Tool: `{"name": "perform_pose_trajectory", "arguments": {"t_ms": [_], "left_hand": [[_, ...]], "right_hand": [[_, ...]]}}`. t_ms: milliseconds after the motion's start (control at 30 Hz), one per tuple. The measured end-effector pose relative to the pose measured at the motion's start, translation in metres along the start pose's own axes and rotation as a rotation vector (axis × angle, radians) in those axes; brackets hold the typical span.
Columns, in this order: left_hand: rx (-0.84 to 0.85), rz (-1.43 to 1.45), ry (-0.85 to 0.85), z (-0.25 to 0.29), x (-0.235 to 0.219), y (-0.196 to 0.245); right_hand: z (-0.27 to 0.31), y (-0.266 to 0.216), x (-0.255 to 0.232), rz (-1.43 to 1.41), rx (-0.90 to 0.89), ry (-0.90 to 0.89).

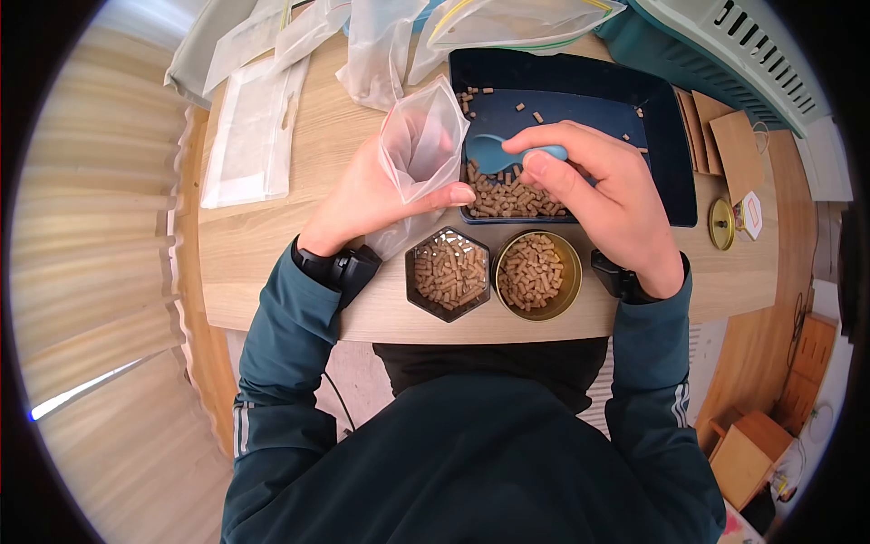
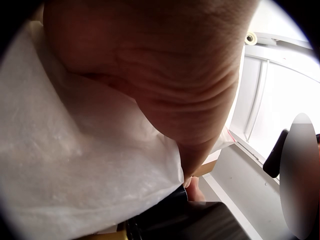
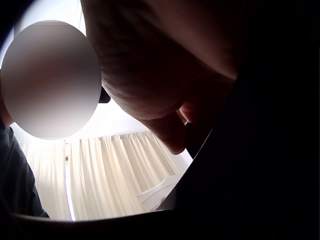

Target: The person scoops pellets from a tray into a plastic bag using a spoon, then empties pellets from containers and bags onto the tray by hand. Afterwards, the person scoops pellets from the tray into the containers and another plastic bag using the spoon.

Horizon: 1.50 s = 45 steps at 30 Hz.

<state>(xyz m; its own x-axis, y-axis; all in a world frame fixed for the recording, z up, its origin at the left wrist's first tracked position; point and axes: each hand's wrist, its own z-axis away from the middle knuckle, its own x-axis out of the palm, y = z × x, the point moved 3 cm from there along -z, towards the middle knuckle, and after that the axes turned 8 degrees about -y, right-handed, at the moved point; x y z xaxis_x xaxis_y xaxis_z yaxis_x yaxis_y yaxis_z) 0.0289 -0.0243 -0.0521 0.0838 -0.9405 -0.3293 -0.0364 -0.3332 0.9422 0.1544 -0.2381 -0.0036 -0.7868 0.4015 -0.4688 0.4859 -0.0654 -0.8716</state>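
Note:
In the head view my left hand [image 1: 358, 199] grips an upright translucent plastic bag [image 1: 421, 154], its mouth spread wide and the thumb across the near side. The bag's pale side [image 2: 95, 165] fills much of the left wrist view. My right hand [image 1: 616, 195] pinches the handle of a blue spoon [image 1: 490, 156], whose bowl points left towards the bag, over the dark blue tray [image 1: 571, 86]. Brown pellets [image 1: 512, 196] are heaped in the tray's near left part. In the right wrist view the hand is dark and the spoon is hidden.
A black hexagonal container [image 1: 410, 279] and a round gold tin [image 1: 574, 283], both holding pellets, stand at the table's near edge. Flat plastic bags [image 1: 249, 145] lie left; more bags [image 1: 376, 54] stand behind. Brown paper pieces [image 1: 736, 150] and a gold lid [image 1: 721, 224] are at right.

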Motion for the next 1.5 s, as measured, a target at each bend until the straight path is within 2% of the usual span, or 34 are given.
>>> {"name": "perform_pose_trajectory", "arguments": {"t_ms": [167,300,400,500,667,800,1000,1200,1300,1500], "left_hand": [[-0.021,0.027,0.004,0.001,0.001,0.003],[-0.015,0.007,-0.002,0.0,0.001,0.0],[-0.02,-0.014,-0.01,0.0,-0.001,-0.002],[-0.05,0.011,-0.011,0.001,0.0,0.001],[-0.024,-0.007,-0.003,0.001,0.0,0.001],[-0.03,-0.001,0.0,0.001,0.0,-0.002],[-0.021,-0.017,0.0,0.001,0.0,0.0],[-0.076,0.089,-0.003,0.001,0.002,0.003],[-0.033,0.015,0.005,0.0,0.001,0.0],[-0.06,-0.015,0.005,0.002,0.0,-0.001]], "right_hand": [[0.002,0.004,0.001,-0.228,0.087,-0.009],[0.001,0.003,0.0,-0.245,0.121,-0.022],[0.001,0.008,0.001,-0.238,0.103,0.082],[0.001,0.005,0.0,-0.095,0.064,0.108],[0.002,0.001,0.0,-0.138,0.072,-0.015],[0.002,0.003,0.0,-0.19,0.071,-0.018],[0.002,0.006,-0.004,-0.342,0.162,-0.014],[0.0,0.01,-0.007,-0.387,0.13,0.02],[0.0,0.01,-0.009,-0.403,0.139,0.057],[0.001,0.012,-0.015,-0.425,0.131,0.157]]}}
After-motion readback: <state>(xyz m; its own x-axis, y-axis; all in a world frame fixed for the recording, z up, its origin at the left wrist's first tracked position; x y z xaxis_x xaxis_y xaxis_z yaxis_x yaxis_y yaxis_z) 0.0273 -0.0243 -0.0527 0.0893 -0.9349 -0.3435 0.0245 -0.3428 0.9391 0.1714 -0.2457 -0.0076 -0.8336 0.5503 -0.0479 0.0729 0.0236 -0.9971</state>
